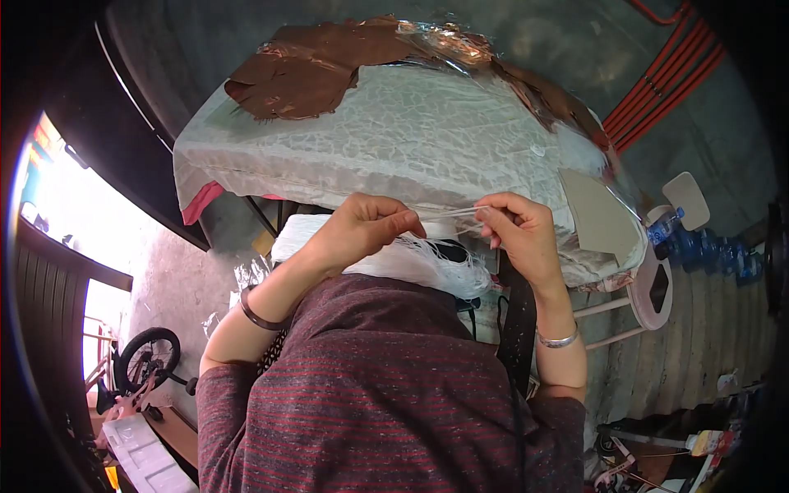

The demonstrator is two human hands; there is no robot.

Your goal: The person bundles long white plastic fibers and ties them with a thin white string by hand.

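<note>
White strands (pixel 450 214) stretch between my two hands above my lap. My left hand (pixel 366 226) pinches one end, its thumb against the curled fingers. On the right, my right hand (pixel 519 228) grips the other end between thumb and index finger, with the other fingers curled. A large bundle of white thread (pixel 394 264) lies across my lap below the hands, its loose loops hanging near the right side. Both hands are just in front of the near edge of the cloth-covered table (pixel 394 148).
Brown leather-like pieces (pixel 304 74) and clear plastic (pixel 452 45) lie at the table's far side. A grey board (pixel 600 218) rests at its right edge. A white chair (pixel 649 287) and blue bottles (pixel 707 251) stand right; a small bicycle wheel (pixel 149 361) is at left.
</note>
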